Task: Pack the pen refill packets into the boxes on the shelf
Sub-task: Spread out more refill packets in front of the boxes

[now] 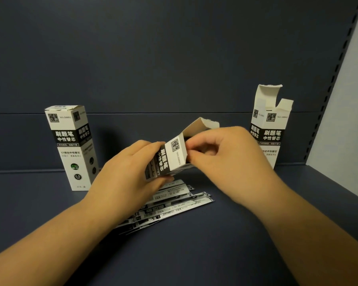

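My left hand (130, 172) grips a white-and-black refill box (170, 155) around its lower half, tilted with its open mouth up and to the right. My right hand (223, 159) pinches the box's rim at the mouth, with the top flap (203, 124) standing open behind my fingers. What my right fingertips hold inside the mouth is hidden. Several long black-and-white pen refill packets (174, 205) lie fanned on the dark shelf under my hands. A second box (70, 147) stands upright at the left with its top folded down. A third box (271, 124) stands at the right with flaps open.
The dark blue shelf board (194, 244) runs to a back panel (174, 58). A slotted upright (327, 96) and a pale wall (351, 100) bound the right side.
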{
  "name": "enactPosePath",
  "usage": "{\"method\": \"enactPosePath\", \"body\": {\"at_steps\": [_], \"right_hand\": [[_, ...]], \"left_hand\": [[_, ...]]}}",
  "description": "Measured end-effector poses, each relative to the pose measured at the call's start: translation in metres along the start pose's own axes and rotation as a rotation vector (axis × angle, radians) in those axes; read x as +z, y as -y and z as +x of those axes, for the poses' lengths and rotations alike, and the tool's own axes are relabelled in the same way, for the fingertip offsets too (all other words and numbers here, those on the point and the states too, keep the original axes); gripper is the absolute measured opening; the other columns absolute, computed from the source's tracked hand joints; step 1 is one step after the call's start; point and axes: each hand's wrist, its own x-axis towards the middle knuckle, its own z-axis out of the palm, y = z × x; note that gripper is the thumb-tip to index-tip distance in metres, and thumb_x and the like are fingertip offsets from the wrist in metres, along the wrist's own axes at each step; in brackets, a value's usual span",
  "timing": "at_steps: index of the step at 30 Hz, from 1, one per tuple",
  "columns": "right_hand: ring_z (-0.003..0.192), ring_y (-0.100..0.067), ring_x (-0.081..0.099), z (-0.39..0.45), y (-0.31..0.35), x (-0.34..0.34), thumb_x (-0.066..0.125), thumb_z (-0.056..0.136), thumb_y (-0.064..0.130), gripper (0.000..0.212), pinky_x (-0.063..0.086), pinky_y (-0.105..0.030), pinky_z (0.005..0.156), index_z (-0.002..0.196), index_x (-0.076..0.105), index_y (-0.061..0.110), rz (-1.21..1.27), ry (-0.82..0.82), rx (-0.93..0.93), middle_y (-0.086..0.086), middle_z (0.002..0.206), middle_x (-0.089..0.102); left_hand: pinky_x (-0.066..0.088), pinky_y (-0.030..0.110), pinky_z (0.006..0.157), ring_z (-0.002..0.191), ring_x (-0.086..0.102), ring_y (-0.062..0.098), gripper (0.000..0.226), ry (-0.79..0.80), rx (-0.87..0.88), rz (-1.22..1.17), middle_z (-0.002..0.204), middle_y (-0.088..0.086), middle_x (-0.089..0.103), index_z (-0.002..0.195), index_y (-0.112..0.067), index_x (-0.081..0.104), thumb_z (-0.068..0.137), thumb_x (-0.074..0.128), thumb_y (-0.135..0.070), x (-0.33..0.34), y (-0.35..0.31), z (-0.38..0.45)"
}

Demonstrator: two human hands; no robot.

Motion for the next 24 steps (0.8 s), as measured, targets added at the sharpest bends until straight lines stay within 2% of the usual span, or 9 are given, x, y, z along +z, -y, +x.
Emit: {"method": "enactPosePath", "body": {"at_steps": [2, 4, 6, 9, 13, 16, 19, 21, 24], "right_hand": [[0.065, -0.005, 0.065, 0.001, 0.001, -0.004, 0.071, 0.089, 0.027, 0.016, 0.051, -0.018, 0.063, 0.09, 0.079, 0.04, -0.004, 0.012, -0.011, 0.024, 0.069, 0.07], [0.075, -0.015, 0.068, 0.002, 0.001, -0.009, 0.067, 0.092, 0.03, 0.018, 0.054, -0.03, 0.072, 0.095, 0.077, 0.044, -0.019, 0.067, -0.037, 0.009, 0.083, 0.076], [0.077, -0.017, 0.065, 0.003, -0.001, -0.01, 0.063, 0.094, 0.031, 0.021, 0.05, -0.028, 0.071, 0.102, 0.075, 0.045, -0.053, 0.112, -0.088, 0.003, 0.089, 0.076], [0.09, -0.009, 0.062, 0.004, -0.005, -0.006, 0.066, 0.093, 0.027, 0.025, 0.044, -0.012, 0.073, 0.116, 0.072, 0.036, -0.008, -0.028, -0.179, 0.013, 0.103, 0.071], [0.105, -0.005, 0.057, 0.006, -0.013, 0.006, 0.069, 0.092, 0.021, 0.036, 0.046, -0.013, 0.079, 0.124, 0.06, 0.036, 0.061, -0.245, -0.21, 0.02, 0.121, 0.056], [0.114, 0.0, 0.056, 0.007, -0.02, 0.02, 0.07, 0.092, 0.02, 0.042, 0.05, -0.015, 0.088, 0.123, 0.053, 0.042, 0.148, -0.197, -0.096, 0.02, 0.126, 0.052], [0.122, 0.004, 0.056, 0.009, -0.026, 0.034, 0.069, 0.094, 0.021, 0.05, 0.051, -0.024, 0.101, 0.13, 0.047, 0.048, 0.277, -0.049, 0.015, 0.015, 0.138, 0.055], [0.12, 0.005, 0.06, 0.014, -0.021, 0.04, 0.066, 0.096, 0.019, 0.054, 0.049, -0.023, 0.102, 0.134, 0.044, 0.049, 0.411, 0.011, 0.065, 0.015, 0.134, 0.062], [0.115, 0.008, 0.062, 0.027, -0.012, 0.043, 0.061, 0.099, 0.013, 0.052, 0.049, -0.012, 0.093, 0.141, 0.045, 0.039, 0.462, 0.032, 0.039, 0.037, 0.111, 0.067]], "left_hand": [[0.048, 0.022, 0.079, 0.104, 0.053, 0.001, 0.069, -0.009, -0.006, -0.009, 0.117, -0.022, 0.054, 0.141, -0.035, 0.05, 0.077, 0.064, -0.058, 0.0, 0.002, 0.001], [0.051, 0.027, 0.082, 0.106, 0.053, 0.002, 0.071, -0.019, -0.014, -0.019, 0.118, -0.022, 0.053, 0.143, -0.036, 0.048, 0.077, 0.064, -0.059, 0.001, 0.003, 0.001], [0.052, 0.028, 0.084, 0.107, 0.053, 0.003, 0.074, -0.034, -0.021, -0.036, 0.122, -0.021, 0.051, 0.145, -0.034, 0.047, 0.077, 0.066, -0.058, 0.001, 0.005, 0.0], [0.047, 0.024, 0.086, 0.11, 0.051, 0.001, 0.084, -0.072, -0.054, -0.102, 0.125, -0.019, 0.047, 0.152, -0.037, 0.035, 0.078, 0.071, -0.054, 0.002, 0.008, 0.003], [0.045, 0.025, 0.093, 0.118, 0.048, -0.003, 0.093, -0.101, -0.089, -0.217, 0.133, -0.019, 0.045, 0.154, -0.051, 0.011, 0.084, 0.072, -0.049, -0.001, 0.012, 0.007], [0.044, 0.024, 0.094, 0.119, 0.047, -0.005, 0.095, -0.104, -0.083, -0.244, 0.142, -0.015, 0.043, 0.154, -0.054, 0.002, 0.089, 0.07, -0.042, -0.001, 0.013, 0.01], [0.052, 0.039, 0.1, 0.123, 0.057, 0.007, 0.093, -0.041, -0.072, -0.407, 0.138, -0.011, 0.051, 0.154, -0.055, 0.007, 0.091, 0.071, -0.032, -0.002, 0.014, 0.017], [0.054, 0.042, 0.099, 0.121, 0.06, 0.008, 0.094, -0.007, -0.06, -0.523, 0.133, -0.011, 0.056, 0.152, -0.059, 0.009, 0.091, 0.072, -0.024, -0.006, 0.013, 0.019], [0.053, 0.034, 0.1, 0.118, 0.059, -0.002, 0.099, 0.019, -0.075, -0.604, 0.129, -0.019, 0.056, 0.15, -0.063, 0.001, 0.092, 0.07, -0.021, -0.009, 0.015, 0.018]]}}
